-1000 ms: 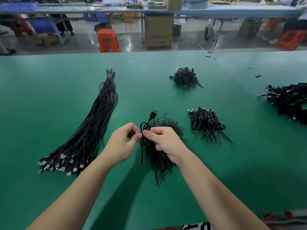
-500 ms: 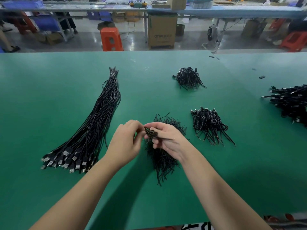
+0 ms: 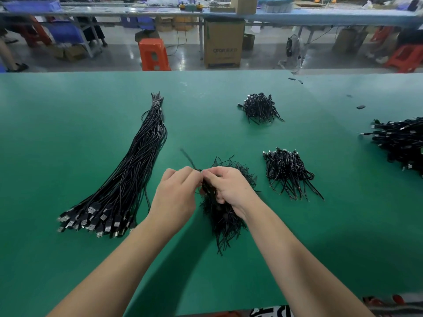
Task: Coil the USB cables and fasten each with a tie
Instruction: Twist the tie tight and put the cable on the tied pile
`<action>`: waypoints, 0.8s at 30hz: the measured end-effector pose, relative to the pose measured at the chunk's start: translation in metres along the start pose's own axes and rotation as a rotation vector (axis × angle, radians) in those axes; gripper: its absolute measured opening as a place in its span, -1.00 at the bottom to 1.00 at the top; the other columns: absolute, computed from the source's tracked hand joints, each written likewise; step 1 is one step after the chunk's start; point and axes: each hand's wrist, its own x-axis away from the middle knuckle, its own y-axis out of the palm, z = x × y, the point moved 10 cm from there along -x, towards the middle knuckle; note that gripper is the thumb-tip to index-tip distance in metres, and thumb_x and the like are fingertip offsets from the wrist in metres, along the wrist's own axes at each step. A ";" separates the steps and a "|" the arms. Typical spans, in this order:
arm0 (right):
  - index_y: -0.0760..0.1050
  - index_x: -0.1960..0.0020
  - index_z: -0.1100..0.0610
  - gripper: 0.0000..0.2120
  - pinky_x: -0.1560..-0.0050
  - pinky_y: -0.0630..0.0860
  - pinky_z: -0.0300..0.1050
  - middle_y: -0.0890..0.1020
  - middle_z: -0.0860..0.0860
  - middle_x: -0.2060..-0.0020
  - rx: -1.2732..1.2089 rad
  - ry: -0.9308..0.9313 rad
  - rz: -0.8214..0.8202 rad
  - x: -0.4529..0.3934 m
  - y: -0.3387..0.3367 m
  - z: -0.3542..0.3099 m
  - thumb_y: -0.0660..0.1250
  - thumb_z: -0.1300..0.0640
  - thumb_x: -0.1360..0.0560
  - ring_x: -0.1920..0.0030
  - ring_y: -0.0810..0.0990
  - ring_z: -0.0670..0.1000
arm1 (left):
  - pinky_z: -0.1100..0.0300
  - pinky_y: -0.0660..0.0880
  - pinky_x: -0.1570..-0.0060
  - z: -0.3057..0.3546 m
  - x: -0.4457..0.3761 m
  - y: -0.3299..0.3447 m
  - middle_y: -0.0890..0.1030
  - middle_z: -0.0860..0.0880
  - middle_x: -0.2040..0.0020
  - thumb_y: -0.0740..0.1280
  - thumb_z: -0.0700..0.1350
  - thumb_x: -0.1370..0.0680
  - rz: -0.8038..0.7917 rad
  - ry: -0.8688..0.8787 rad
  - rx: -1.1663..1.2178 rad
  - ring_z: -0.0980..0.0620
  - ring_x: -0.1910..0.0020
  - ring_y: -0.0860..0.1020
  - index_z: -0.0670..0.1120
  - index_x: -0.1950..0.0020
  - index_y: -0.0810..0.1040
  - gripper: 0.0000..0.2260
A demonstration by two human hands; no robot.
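My right hand [image 3: 230, 189] grips a small coiled black USB cable [image 3: 207, 188], mostly hidden under the fingers. My left hand [image 3: 176, 197] pinches a thin black tie [image 3: 188, 160] at the coil; its free end sticks up and to the left. Both hands hover over a heap of loose black ties [image 3: 225, 221] on the green table [image 3: 68, 110]. A long bundle of straight black USB cables [image 3: 128, 177] lies to the left, plugs toward me.
Two small heaps of coiled cables lie at mid right [image 3: 289, 173] and farther back [image 3: 259, 107]. A bigger black cable pile [image 3: 402, 143] reaches the right edge. Beyond the table's far edge stand an orange stool [image 3: 153, 54] and a cardboard box [image 3: 223, 43].
The USB plug that stuck up above the hands is now folded into the coil. My hands have closed together and a tie end now points up to the left.
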 end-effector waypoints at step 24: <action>0.63 0.13 -0.09 -0.84 0.33 0.41 -0.16 0.49 -0.09 0.51 0.175 -0.154 -0.019 0.007 0.000 -0.013 0.36 0.04 -0.61 0.46 0.41 -0.09 | 0.21 0.31 0.28 -0.038 0.011 0.016 0.49 0.08 0.33 0.34 -0.27 -0.57 -0.082 -0.502 0.438 0.09 0.34 0.40 -0.09 0.17 0.47 -0.84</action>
